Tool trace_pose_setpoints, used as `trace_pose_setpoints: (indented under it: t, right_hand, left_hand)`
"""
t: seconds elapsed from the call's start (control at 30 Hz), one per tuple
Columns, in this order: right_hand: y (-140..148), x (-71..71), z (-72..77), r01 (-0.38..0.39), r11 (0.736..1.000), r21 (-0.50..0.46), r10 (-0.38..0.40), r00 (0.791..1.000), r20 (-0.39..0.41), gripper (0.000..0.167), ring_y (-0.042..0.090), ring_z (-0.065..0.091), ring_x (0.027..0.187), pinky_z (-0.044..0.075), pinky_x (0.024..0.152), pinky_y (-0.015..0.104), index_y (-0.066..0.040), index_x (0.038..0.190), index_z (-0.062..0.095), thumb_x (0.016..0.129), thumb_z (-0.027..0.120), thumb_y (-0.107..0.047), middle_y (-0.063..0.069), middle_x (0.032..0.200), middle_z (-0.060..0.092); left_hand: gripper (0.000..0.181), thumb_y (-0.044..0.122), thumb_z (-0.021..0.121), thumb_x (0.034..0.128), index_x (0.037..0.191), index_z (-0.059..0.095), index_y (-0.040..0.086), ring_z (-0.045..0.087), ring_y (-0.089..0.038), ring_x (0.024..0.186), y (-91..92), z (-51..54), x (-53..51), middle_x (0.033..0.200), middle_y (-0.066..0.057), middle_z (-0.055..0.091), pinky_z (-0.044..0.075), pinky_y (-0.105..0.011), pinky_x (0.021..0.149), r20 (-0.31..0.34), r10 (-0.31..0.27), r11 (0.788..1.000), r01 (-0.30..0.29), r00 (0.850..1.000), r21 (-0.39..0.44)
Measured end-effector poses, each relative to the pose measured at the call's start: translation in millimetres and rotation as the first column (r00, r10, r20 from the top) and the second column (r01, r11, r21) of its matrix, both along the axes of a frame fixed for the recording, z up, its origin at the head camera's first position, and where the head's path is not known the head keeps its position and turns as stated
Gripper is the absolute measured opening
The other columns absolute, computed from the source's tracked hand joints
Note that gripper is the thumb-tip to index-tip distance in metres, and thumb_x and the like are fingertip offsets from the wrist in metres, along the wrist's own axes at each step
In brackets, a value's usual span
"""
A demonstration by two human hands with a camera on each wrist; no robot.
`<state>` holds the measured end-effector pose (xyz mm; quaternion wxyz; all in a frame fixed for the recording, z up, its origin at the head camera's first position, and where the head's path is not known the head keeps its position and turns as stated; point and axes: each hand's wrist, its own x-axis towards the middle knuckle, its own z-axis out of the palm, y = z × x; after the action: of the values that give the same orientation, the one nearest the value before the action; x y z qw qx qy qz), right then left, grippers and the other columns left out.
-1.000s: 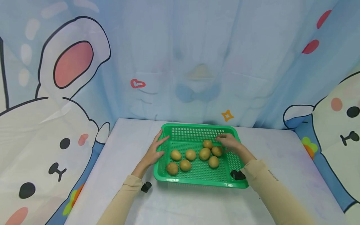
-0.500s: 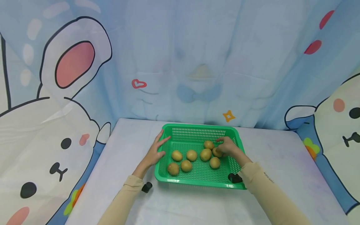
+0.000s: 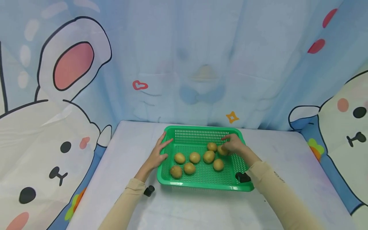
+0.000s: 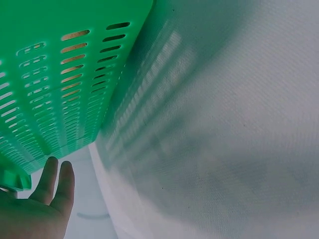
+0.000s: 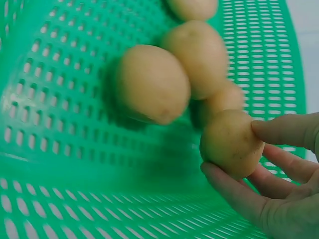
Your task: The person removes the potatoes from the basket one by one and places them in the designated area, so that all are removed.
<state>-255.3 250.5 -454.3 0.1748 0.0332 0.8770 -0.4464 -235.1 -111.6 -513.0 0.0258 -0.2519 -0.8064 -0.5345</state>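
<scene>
A green perforated plastic basket (image 3: 205, 187) holds several round yellow-brown potatoes, such as one potato (image 3: 209, 157) right of the middle. My right hand (image 3: 235, 145) reaches in over the right side. In the right wrist view its thumb and fingers pinch a potato (image 5: 232, 144) from the side, close to its neighbours. My left hand (image 3: 155, 157) rests at the basket's left rim with fingers spread and fairly straight. Seen from the left wrist, two fingertips (image 4: 66, 172) extend along the outside of the basket wall (image 4: 55, 74), and the rest of that hand is partly cut off.
The basket stands on a table (image 3: 201, 210) covered with a white cloth. A cartoon-printed curtain (image 3: 184, 57) hangs behind and at both sides. A small black device (image 3: 149, 191) sits at the left wrist and another black device (image 3: 242, 177) at the right.
My right hand has closed its fingers on the potato at the right of the group, which has shifted slightly toward the back. The left hand has kept its place on the rim.
</scene>
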Motion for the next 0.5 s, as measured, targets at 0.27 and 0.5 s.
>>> trace_pose_setpoints:
  t: [0.27,0.5]
  right_hand:
    - [15.6,-3.3,42.3,-0.043,0.999,-0.008,0.043,0.999,-0.033,0.051,0.050,0.052,0.118,0.052,0.086,0.054,0.012,0.143,0.039,0.095,0.052,-0.001,0.039,0.132,0.048]
    - [51.0,-5.3,64.3,0.017,0.998,-0.065,-0.022,0.997,-0.075,0.053,0.051,0.049,0.121,0.053,0.088,0.049,0.011,0.144,0.038,0.096,0.056,-0.004,0.039,0.137,0.042]
  left_hand:
    - [0.074,-0.004,0.050,0.0710,0.144,0.048,0.000,0.005,-0.039,0.149,-1.3,-0.8,-0.3,0.165,-0.016,0.006,0.015,-0.067,0.110,0.000,-0.016,1.000,0.016,1.000,0.010]
    - [0.073,-0.009,0.049,0.0700,0.143,0.046,-0.007,0.004,-0.042,0.149,2.1,3.3,4.0,0.163,-0.021,0.005,0.013,-0.069,0.110,0.007,-0.023,0.999,0.022,1.000,0.038]
